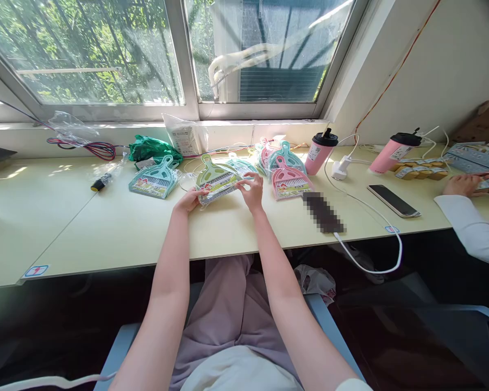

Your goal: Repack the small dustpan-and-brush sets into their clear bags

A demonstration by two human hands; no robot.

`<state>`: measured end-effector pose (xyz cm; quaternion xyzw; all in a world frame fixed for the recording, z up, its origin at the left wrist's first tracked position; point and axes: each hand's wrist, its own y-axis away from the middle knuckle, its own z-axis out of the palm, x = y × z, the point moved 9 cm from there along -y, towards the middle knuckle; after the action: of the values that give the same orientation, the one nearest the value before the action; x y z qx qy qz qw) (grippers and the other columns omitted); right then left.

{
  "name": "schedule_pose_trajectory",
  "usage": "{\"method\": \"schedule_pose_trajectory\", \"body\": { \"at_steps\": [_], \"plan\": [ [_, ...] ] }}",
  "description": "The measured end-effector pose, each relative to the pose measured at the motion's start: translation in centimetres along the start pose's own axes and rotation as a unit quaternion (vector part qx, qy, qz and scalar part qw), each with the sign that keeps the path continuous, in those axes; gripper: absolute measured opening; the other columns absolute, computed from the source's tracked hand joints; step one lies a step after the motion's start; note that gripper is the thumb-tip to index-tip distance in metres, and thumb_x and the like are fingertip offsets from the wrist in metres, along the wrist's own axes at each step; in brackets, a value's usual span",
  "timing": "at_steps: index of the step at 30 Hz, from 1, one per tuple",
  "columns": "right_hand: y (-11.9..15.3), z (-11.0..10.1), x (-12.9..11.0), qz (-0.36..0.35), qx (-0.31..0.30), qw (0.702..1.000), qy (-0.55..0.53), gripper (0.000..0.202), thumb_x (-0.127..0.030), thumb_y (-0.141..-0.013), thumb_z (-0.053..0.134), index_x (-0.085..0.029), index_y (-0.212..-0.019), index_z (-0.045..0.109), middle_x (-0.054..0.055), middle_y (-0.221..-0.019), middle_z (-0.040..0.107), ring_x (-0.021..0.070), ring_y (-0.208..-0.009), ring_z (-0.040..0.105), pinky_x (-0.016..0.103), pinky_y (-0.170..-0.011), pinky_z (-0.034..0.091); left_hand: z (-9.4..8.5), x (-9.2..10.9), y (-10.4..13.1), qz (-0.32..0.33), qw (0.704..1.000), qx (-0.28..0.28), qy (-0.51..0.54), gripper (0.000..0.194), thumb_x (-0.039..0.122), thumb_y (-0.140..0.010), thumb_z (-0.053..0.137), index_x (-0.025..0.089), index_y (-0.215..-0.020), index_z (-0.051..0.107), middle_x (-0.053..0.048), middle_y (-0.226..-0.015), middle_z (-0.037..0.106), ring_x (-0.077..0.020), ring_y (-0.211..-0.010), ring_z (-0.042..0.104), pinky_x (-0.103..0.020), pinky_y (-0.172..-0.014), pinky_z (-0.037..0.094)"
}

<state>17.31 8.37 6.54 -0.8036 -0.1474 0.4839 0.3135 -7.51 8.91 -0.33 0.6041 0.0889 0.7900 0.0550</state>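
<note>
Fingers [246, 183] of our left hand [187, 201] and right hand [254, 194] grip the green dustpan [211, 174], mid-frame.
Light pinches at both ends should steady it.

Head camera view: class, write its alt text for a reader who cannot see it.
Two bare hands, left and right, hold a green dustpan-and-brush set in clear wrapping above a pale yellow table. Similar blue and pink sets lie on both sides, with pink lidded cups and a co-worker's hands farther right, below a window.
</note>
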Motion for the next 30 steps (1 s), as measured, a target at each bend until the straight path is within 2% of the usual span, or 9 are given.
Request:
{"method": "schedule_pose_trajectory", "body": {
  "at_steps": [6,10,18,21,23,25,27,29,30],
  "plan": [
    [-0.1,-0.1,0.6,0.038,-0.007,0.999,-0.027,0.008,-0.028,-0.084,0.074,-0.024,-0.077,0.077,0.006,-0.116,0.062,0.0235,-0.116,0.051,0.041,-0.109,0.039,0.7,-0.2,0.4,-0.016,0.999,-0.032,-0.030,0.033,0.006,-0.065,0.085,0.013,-0.088,0.062,-0.004,-0.069,0.068,-0.0137,-0.053,0.064,-0.020,-0.046,0.052],
    [-0.1,0.0,0.9,0.053,-0.009,0.998,-0.020,0.006,-0.026,-0.081,0.076,-0.024,-0.076,0.077,0.007,-0.117,0.062,0.0236,-0.116,0.052,0.040,-0.109,0.039,0.6,-0.7,0.2,-0.032,0.998,-0.031,-0.041,0.039,0.006,-0.063,0.086,0.015,-0.092,0.062,-0.007,-0.082,0.073,-0.0173,-0.063,0.070,-0.024,-0.053,0.057],
    [0.3,-0.8,1.6,0.062,0.050,0.996,0.032,0.005,-0.027,-0.081,0.077,-0.023,-0.079,0.078,0.007,-0.119,0.064,0.0250,-0.116,0.053,0.040,-0.107,0.041,3.1,-0.4,0.8,-0.006,0.988,-0.133,-0.083,0.049,0.018,-0.067,0.088,0.016,-0.110,0.066,-0.009,-0.102,0.074,-0.0202,-0.079,0.074,-0.025,-0.062,0.061],
    [0.4,-0.6,1.7,0.055,0.052,0.996,0.038,0.004,-0.026,-0.082,0.077,-0.024,-0.082,0.080,0.007,-0.124,0.062,0.0256,-0.120,0.052,0.042,-0.110,0.041,3.2,-0.1,1.0,0.005,0.987,-0.131,-0.092,0.050,0.016,-0.068,0.087,0.015,-0.113,0.065,-0.010,-0.105,0.074,-0.0200,-0.083,0.074,-0.025,-0.067,0.061],
    [0.5,-0.3,1.8,0.050,0.043,0.997,0.028,0.010,-0.025,-0.084,0.074,-0.027,-0.091,0.080,0.007,-0.130,0.059,0.0256,-0.124,0.051,0.043,-0.112,0.040,3.1,-0.3,1.0,-0.002,0.988,-0.124,-0.095,0.050,0.016,-0.069,0.087,0.016,-0.113,0.065,-0.010,-0.104,0.074,-0.0200,-0.082,0.073,-0.025,-0.067,0.061],
    [0.5,0.1,2.1,0.054,0.027,0.998,-0.007,0.022,-0.023,-0.085,0.070,-0.028,-0.106,0.078,0.007,-0.138,0.054,0.0243,-0.127,0.051,0.042,-0.113,0.041,2.9,-0.5,0.9,-0.009,0.989,-0.115,-0.093,0.051,0.015,-0.068,0.087,0.015,-0.114,0.064,-0.009,-0.100,0.074,-0.0188,-0.079,0.073,-0.024,-0.064,0.060],
    [0.5,0.6,2.8,0.088,0.013,0.993,-0.081,0.035,-0.021,-0.084,0.070,-0.027,-0.118,0.072,0.008,-0.142,0.052,0.0225,-0.126,0.053,0.039,-0.110,0.045,2.7,-0.6,0.8,-0.009,0.990,-0.113,-0.085,0.053,0.013,-0.068,0.087,0.014,-0.115,0.063,-0.009,-0.099,0.074,-0.0174,-0.076,0.072,-0.023,-0.063,0.060],
    [0.9,1.8,4.2,0.170,-0.024,0.967,-0.186,0.040,-0.022,-0.082,0.070,-0.024,-0.122,0.068,0.009,-0.133,0.059,0.0215,-0.120,0.059,0.039,-0.104,0.050,2.6,-0.8,0.7,-0.009,0.990,-0.121,-0.076,0.055,0.013,-0.068,0.086,0.014,-0.117,0.062,-0.009,-0.101,0.073,-0.0176,-0.077,0.072,-0.023,-0.064,0.061],
    [1.2,2.7,4.9,0.222,-0.055,0.943,-0.241,0.039,-0.023,-0.082,0.070,-0.021,-0.120,0.067,0.009,-0.123,0.064,0.0214,-0.114,0.063,0.039,-0.099,0.053,2.6,-0.9,0.6,-0.012,0.989,-0.129,-0.076,0.055,0.014,-0.068,0.086,0.014,-0.118,0.062,-0.010,-0.103,0.073,-0.0184,-0.078,0.073,-0.025,-0.065,0.061]
  ]
}}
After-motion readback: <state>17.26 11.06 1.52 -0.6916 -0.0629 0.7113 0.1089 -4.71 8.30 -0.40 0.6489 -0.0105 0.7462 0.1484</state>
